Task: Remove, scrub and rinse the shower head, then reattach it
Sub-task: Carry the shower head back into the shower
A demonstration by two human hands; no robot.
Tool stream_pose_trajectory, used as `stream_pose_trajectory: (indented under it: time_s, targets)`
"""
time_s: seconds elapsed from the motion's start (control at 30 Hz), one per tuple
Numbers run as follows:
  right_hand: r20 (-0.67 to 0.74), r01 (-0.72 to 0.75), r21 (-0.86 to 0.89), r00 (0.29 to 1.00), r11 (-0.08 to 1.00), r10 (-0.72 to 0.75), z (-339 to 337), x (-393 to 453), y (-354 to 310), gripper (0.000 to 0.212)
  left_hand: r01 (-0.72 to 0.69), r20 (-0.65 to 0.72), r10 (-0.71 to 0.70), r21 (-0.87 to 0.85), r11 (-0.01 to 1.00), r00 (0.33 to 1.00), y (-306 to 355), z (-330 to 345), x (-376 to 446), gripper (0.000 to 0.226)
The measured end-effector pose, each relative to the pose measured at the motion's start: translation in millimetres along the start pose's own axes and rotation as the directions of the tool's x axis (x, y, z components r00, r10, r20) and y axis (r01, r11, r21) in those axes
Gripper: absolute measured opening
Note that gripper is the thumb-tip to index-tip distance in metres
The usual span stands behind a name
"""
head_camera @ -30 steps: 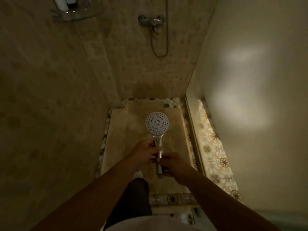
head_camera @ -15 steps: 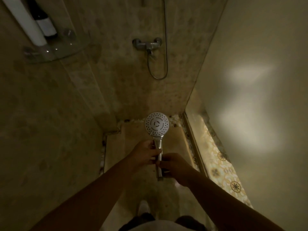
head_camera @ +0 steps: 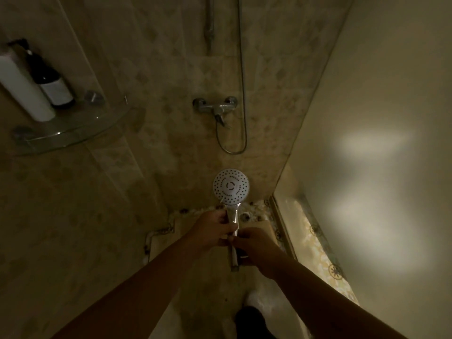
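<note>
A round white shower head (head_camera: 231, 186) with a chrome handle is held out in front of me, its spray face turned up toward the camera. My left hand (head_camera: 213, 230) grips the upper part of the handle just below the head. My right hand (head_camera: 254, 248) grips the lower part of the handle; the handle's bare threaded end sticks out below it with no hose on it. The hose (head_camera: 242, 94) hangs in a loop from the chrome mixer tap (head_camera: 215, 106) on the tiled wall ahead.
A glass corner shelf (head_camera: 73, 133) at the left carries a white bottle (head_camera: 23, 92) and a dark bottle (head_camera: 52, 84). A frosted glass panel (head_camera: 381, 143) closes the right side. A riser rail (head_camera: 210, 23) runs up the wall. My foot (head_camera: 252, 319) stands on the shower floor below.
The view has tilted upward, so the tap, hose and shelf sit lower in the frame. Both hands keep the same hold on the handle.
</note>
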State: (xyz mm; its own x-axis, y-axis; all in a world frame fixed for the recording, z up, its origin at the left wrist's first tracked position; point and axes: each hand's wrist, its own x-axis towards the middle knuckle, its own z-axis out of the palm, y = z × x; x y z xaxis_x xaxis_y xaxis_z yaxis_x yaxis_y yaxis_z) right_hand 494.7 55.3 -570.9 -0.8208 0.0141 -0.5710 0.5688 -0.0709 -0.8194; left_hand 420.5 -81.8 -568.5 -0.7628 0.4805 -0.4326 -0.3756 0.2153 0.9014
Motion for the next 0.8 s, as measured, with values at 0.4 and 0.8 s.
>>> stream_pose_trajectory:
  time_s: [0.4, 0.8]
  targets:
    - [0.125, 0.226, -0.116, 0.969, 0.967, -0.211, -100.2, 133.7, -177.5, 0.013, -0.160, -0.145, 0.158, -0.006, 0.987, 0.977, 152.1, -5.6, 166.6, 0.019]
    - [0.180, 0.471, -0.213, 0.880, 0.856, -0.440, -138.5, 218.5, -359.0, 0.019, -0.395, -0.205, 0.418, 0.144, 0.907, 0.885, 315.4, -46.2, 270.3, 0.017]
